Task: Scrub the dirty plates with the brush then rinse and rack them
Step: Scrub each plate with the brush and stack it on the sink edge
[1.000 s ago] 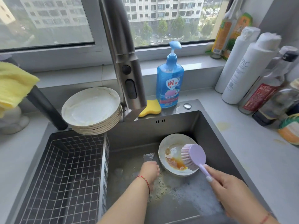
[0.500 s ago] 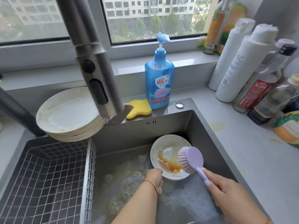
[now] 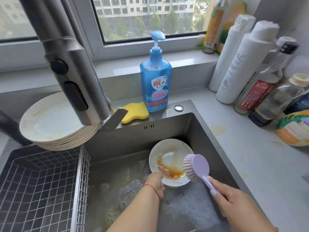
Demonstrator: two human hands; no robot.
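A white plate (image 3: 168, 151) smeared with brown-orange sauce leans tilted in the steel sink (image 3: 192, 131). My left hand (image 3: 156, 182) grips its near rim. My right hand (image 3: 234, 203) holds the handle of a lilac dish brush (image 3: 199, 167), whose bristles touch the plate's right side. A stack of several white plates (image 3: 50, 124) sits behind the wire rack (image 3: 38, 186), which fills the sink's left part.
The grey faucet head (image 3: 70, 69) hangs over the sink's back left. A blue soap bottle (image 3: 155, 81) and a yellow sponge (image 3: 135, 112) stand on the back ledge. Several bottles (image 3: 245, 64) crowd the right counter. Soapy, dirty water covers the sink floor.
My left hand has moved right from the sink floor and taken hold of the plate's near rim. The brush has stayed at the plate's right side. The view has shifted closer.
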